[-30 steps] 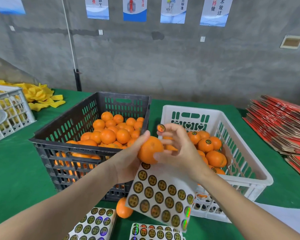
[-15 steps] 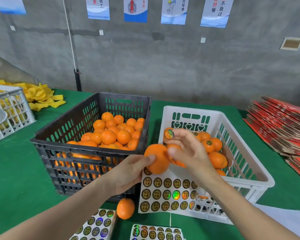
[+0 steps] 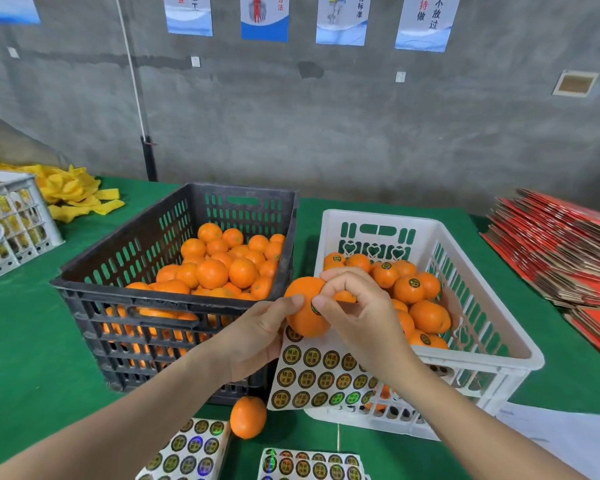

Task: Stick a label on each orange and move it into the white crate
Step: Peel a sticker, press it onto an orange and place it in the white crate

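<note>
My left hand (image 3: 257,337) grips an orange (image 3: 303,318) between the two crates, with a sheet of round labels (image 3: 321,374) hanging from the same hand. My right hand (image 3: 364,317) curls over the orange from the right, and its thumb presses a dark round label (image 3: 315,309) against the peel. Behind the hands, the white crate (image 3: 482,306) holds several labelled oranges (image 3: 409,289). Left of it, the black crate (image 3: 174,296) is full of plain oranges (image 3: 212,271).
A loose orange (image 3: 248,417) lies on the green table in front of the black crate. Two more label sheets (image 3: 191,448) (image 3: 312,465) lie at the near edge. Red cardboard stack (image 3: 561,258) right, yellow foam nets (image 3: 73,195) and a white basket (image 3: 11,216) left.
My right hand brought the label down from above the orange and now presses it onto the peel. The orange and sheet sank slightly and shifted right.
</note>
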A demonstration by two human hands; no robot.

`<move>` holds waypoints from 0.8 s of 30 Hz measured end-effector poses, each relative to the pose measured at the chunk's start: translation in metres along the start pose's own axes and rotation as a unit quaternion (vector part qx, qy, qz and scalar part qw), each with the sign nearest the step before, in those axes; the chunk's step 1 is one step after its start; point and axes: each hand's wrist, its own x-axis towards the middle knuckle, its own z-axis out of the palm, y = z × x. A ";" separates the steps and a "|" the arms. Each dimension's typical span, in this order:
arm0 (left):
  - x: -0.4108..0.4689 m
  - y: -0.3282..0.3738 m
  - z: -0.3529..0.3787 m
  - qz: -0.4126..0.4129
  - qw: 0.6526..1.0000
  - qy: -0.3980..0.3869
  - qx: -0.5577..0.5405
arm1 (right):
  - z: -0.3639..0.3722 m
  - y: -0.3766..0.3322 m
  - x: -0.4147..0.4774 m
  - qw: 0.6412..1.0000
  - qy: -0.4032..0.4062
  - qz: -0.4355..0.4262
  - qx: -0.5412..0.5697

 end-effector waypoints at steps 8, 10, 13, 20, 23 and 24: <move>-0.006 0.006 -0.009 -0.024 0.995 -0.057 0.071 | -0.005 0.004 -0.005 0.998 -0.032 0.036 0.034; -0.009 0.004 -0.013 -0.029 0.992 -0.082 0.088 | -0.005 0.006 -0.011 0.993 -0.083 0.077 0.034; -0.011 0.001 -0.017 -0.033 0.987 -0.112 0.111 | -0.002 0.006 -0.023 0.981 -0.161 0.104 0.005; -0.004 0.006 -0.025 -0.034 0.977 -0.175 0.116 | -0.016 -0.008 -0.014 0.975 -0.199 0.099 0.017; 0.002 0.013 -0.030 -0.032 0.983 -0.104 0.145 | -0.032 0.002 0.024 0.981 -0.110 0.124 0.100; 0.004 0.014 -0.033 -0.017 0.981 -0.072 0.182 | -0.037 0.015 0.043 0.981 -0.054 0.150 0.109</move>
